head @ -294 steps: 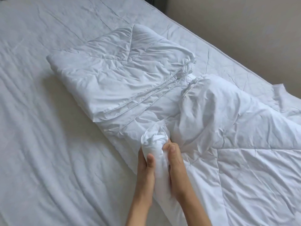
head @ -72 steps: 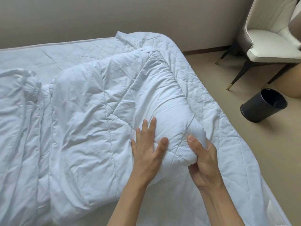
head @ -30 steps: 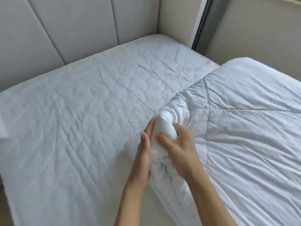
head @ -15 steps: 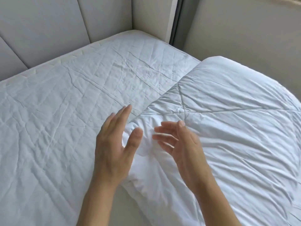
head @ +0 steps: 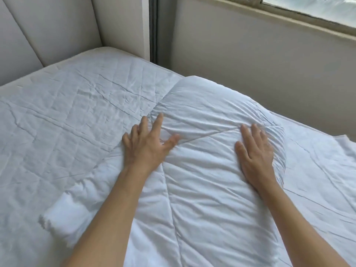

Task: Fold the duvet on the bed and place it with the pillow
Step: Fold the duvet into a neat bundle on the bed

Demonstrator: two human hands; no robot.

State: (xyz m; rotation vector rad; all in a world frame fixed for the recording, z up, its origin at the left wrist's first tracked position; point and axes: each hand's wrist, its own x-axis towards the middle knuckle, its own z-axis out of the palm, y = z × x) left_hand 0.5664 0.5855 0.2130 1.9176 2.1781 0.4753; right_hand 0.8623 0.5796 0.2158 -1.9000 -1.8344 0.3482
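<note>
While both hands lie flat on the folded duvet [head: 208,189], nothing is gripped: the left hand [head: 146,145] has its fingers spread and straight, palm down near the duvet's left edge, and the right hand [head: 254,157] rests palm down, fingers together and straight, close to the duvet's right edge. The right hand is a little blurred, so how hard it presses cannot be told.

The duvet sits as a thick, puffy bundle on the bed [head: 63,116], its far end toward the wall below the window [head: 308,8], its near end running out of view at the bottom. A small rolled corner [head: 63,212] sticks out from the duvet's lower left side. No pillow is in view, so the placing step looks undone.

The step in hand appears to be flattening and squaring the fold. To do it well, I would press with whole palms and sweep outward from the duvet's middle seam toward its edges, so trapped air leaves and the layers settle evenly. That loose corner should be tucked back under the duvet's left edge first; otherwise the bundle may unroll when lifted. Keeping both hands level should stop the top layer sliding off toward the wall.
</note>
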